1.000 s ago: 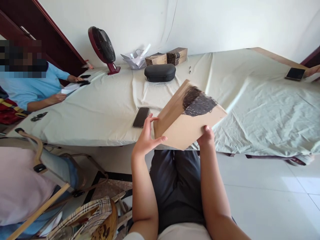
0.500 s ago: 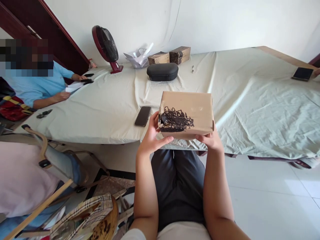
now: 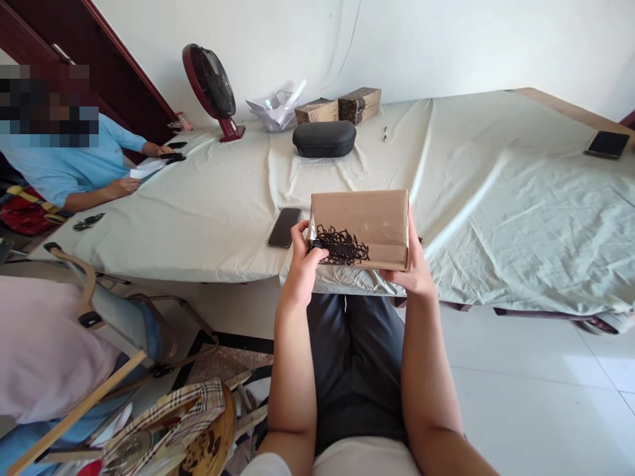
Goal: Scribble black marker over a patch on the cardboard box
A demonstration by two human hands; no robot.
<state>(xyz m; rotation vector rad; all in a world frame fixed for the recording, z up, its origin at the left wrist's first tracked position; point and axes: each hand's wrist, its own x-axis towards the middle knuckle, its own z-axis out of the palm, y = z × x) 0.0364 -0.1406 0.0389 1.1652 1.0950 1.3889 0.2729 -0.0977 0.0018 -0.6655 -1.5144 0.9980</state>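
Observation:
A brown cardboard box [image 3: 364, 221] with black scribble on its near left corner is held level above the front edge of the cloth-covered table [image 3: 496, 198]. My left hand [image 3: 303, 264] grips its left end, thumb on the scribbled patch. My right hand [image 3: 413, 268] holds the right end from below, fingers curled up its side. A black phone [image 3: 284, 227] lies on the cloth just left of the box.
A black oval case [image 3: 324, 138], two small brown boxes [image 3: 340, 108], a pen [image 3: 384, 134], crumpled white plastic [image 3: 275, 109] and a red fan [image 3: 211, 82] sit at the back. Another phone [image 3: 608, 143] lies far right. A person in blue [image 3: 74, 172] sits at left. A chair [image 3: 99, 311] stands nearby.
The box has turned from a tilted, edge-up pose to level with its scribbled side facing me. Both hands shifted to its ends and drew it slightly nearer.

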